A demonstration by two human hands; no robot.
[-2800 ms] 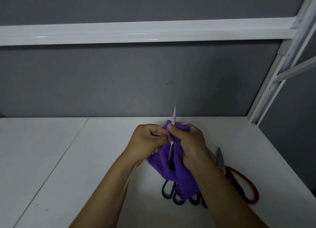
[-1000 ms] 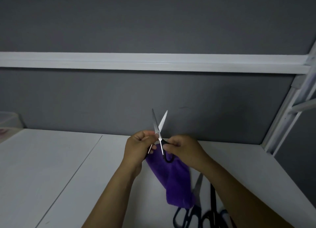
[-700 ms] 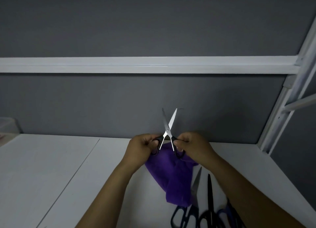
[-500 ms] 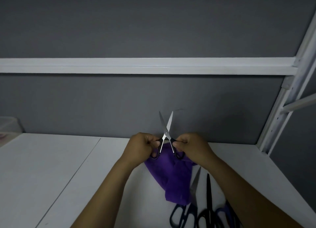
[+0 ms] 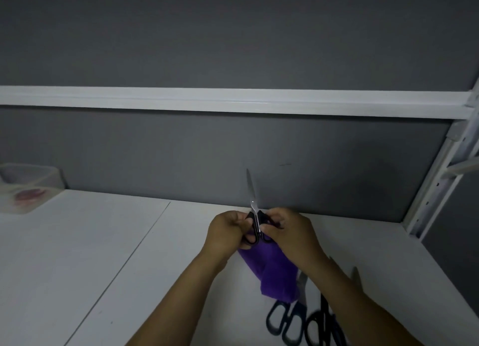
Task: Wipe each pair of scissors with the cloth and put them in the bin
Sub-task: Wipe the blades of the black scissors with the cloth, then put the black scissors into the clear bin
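at the middle of the table point(image 5: 103, 242), just in front of the back wall point(image 5: 233, 151), both hands are raised and close together. left hand point(image 5: 226, 233) has fingers curled round the left black handle loop of the small scissors point(image 5: 255, 223); right hand point(image 5: 291, 231) pinches the right loop. both forearms come in from the bottom edge, wrists roughly level. blades are together, pointing up and a bit left, against the grey wall. purple cloth point(image 5: 272, 273) hangs from under the hands, cannot tell which one holds it; lower end is over the table near the right forearm. blue-handled scissors point(image 5: 285, 319) and black-handled scissors point(image 5: 321, 325) lie flat on the table by the bottom edge, side by side, handles toward the camera. translucent bin point(image 5: 51, 179) sits far left on the table against the wall, something reddish inside, blurred. table is white with a seam running diagonally. white rail point(image 5: 233, 101) crosses the wall; slotted white upright point(image 5: 438, 185) at right.
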